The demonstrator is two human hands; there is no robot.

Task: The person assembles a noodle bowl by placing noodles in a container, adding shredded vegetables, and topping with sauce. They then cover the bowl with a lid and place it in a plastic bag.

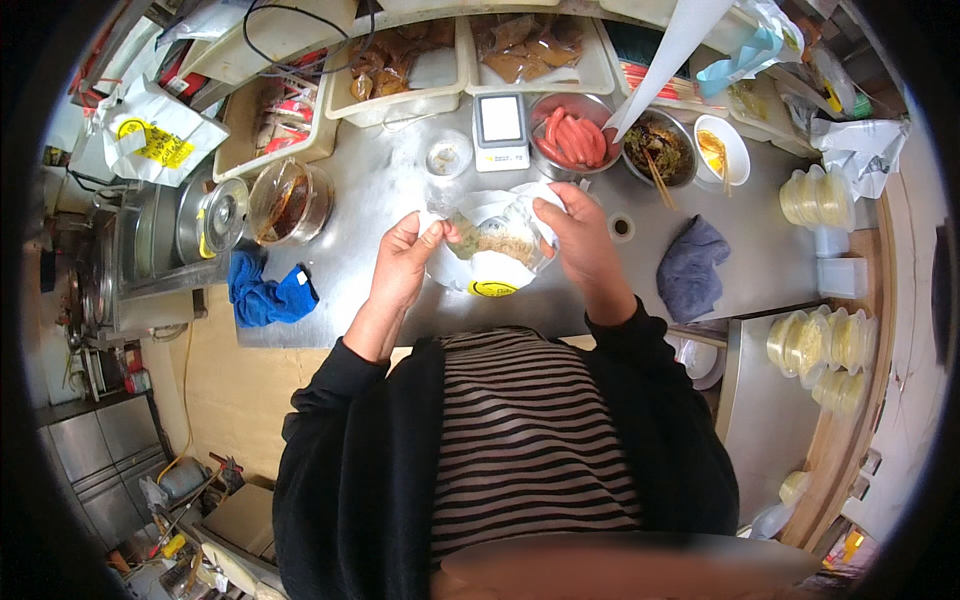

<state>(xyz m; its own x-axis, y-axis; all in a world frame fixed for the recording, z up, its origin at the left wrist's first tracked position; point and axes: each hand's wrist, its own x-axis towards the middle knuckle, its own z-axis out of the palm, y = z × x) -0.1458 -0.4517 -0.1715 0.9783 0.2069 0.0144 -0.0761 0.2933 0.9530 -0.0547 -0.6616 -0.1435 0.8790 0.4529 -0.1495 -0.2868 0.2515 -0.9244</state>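
Both my hands hold a white plastic bag (pixel 497 268) with a yellow printed patch, over the steel counter in front of me. My left hand (pixel 405 252) pinches the bag's left edge. On the opposite edge, my right hand (pixel 580 232) has its thumb and fingers closed around the plastic. The bag's mouth gapes between them, and something clear with pale brown and greenish food shows inside; its exact kind is hard to make out. Just beyond the bag stand a white digital scale (pixel 500 133) and a small clear round tub (pixel 447 157).
Behind the scale, a metal bowl (pixel 541 103) holds red sausages. Right of it are a bowl of dark greens (pixel 683 175) with chopsticks and a white bowl (pixel 738 150). A grey cloth (pixel 692 270) and a blue cloth (pixel 270 290) lie on the counter. A sauce tub (pixel 318 215) stands left.
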